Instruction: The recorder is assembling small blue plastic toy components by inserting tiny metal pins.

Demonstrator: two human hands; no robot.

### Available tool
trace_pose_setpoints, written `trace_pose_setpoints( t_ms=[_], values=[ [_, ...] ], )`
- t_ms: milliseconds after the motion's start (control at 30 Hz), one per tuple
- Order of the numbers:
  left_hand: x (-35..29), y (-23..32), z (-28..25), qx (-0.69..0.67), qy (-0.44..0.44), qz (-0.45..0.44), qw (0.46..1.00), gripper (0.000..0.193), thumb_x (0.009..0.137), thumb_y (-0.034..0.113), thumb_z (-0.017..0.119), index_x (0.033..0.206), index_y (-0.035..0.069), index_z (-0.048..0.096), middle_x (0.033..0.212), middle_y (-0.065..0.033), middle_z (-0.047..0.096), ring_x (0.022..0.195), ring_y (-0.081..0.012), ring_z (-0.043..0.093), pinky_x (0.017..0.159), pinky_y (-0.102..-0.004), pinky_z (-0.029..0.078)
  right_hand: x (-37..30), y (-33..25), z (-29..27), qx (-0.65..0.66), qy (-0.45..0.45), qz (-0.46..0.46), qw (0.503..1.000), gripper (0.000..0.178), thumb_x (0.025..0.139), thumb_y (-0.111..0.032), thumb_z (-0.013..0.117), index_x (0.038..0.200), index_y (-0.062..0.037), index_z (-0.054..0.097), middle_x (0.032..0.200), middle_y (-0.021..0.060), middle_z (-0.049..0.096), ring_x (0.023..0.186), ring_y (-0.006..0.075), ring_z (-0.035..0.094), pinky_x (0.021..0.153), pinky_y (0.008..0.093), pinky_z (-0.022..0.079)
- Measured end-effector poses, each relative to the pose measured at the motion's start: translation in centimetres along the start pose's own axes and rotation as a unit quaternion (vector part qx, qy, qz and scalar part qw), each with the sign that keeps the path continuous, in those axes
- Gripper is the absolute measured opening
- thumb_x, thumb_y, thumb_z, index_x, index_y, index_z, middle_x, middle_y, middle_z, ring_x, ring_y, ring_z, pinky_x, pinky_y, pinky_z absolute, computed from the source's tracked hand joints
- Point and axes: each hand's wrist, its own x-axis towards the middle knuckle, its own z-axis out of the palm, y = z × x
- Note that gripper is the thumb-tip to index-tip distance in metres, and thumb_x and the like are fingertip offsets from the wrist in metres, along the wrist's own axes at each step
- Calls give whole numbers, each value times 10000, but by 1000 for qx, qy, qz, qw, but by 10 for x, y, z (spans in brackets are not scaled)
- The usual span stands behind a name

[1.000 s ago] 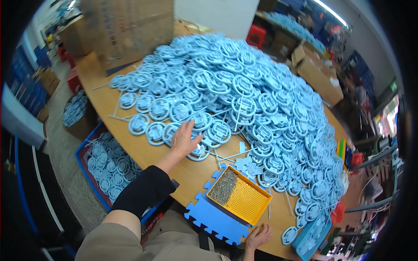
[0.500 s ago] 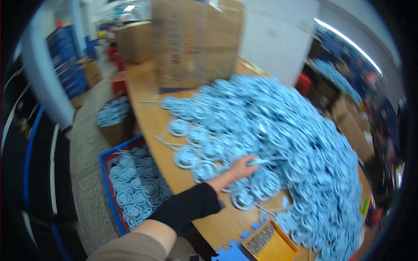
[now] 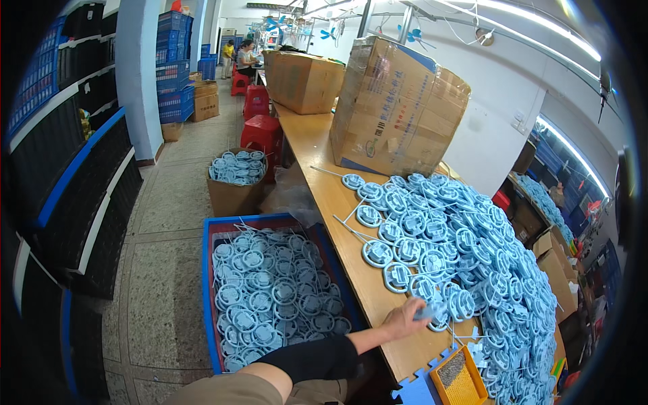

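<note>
Left hand [image 3: 403,319] is at the near left edge of the parts pile [image 3: 489,270], fingers closed on a light blue part [image 3: 425,312]; that part is motion-blurred, so can't make out its exact shape or which finger sits where. Right hand is out of frame, can't tell its grip. Held part is at the fingertips, over the wood table [image 3: 374,297], right next to other round light blue pieces; can't tell if it touches them. Pile is ring-shaped parts with thin sticks poking out, heaped across the table and spread thinner along its left side. Yellow tray [image 3: 467,389] is just beyond the hand to the right, grey bits [image 3: 451,368] gathered at its far end, blue foam mat [image 3: 415,391] with notched edge beside it. Left of the table: blue crate [image 3: 209,297] loaded with the same kind of parts, black sleeve [image 3: 317,358] crossing its near right corner in view. Behind it, floor carton [image 3: 233,199] with more of them, next to red stools [image 3: 263,135]. Big cardboard box [image 3: 398,111] stands on the table past the pile.
</note>
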Motion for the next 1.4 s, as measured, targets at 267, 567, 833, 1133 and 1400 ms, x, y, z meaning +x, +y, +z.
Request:
trace_pose_setpoints(
  t_ms=[267,567,833,1133,1400],
  values=[
    [-64,-5,5,291,-150,89,941,317,738,225,638,1029,103,611,1138,-223,551,918,-368,608,736,-423,531,44,28,89,545,-17,7,838,409,898,-184,549,1256,3,483,1302,201,476,1174,356,465,1005,476,356],
    [-29,5,0,361,-80,131,920,551,717,377,718,1147,60,582,1136,-192,523,1076,-358,476,899,-456,388,37,-56,36,292,66,61,952,369,856,-221,607,1133,18,565,1032,184,608,1000,324,558,886,389,424],
    [-15,-3,20,382,-171,70,906,682,672,434,711,1214,60,530,1115,-211,507,1084,-352,448,881,-460,394,32,-68,17,248,87,49,964,373,856,-285,586,1116,-17,582,976,191,624,910,361,563,821,424,433],
    [14,1,9,344,-268,-19,900,840,623,391,728,1308,-1,443,1065,-198,500,1095,-360,456,927,-402,409,61,-56,12,424,-43,191,884,389,841,-309,631,1090,-12,602,1018,179,637,941,301,598,836,400,460],
    [-26,30,-24,-389,-238,-278,845,885,669,337,795,1369,38,344,1157,-102,486,975,-232,558,762,-364,524,231,28,76,102,29,-1,994,447,768,-234,662,1146,-12,575,1100,186,589,1033,332,553,888,404,441]
  ],
)
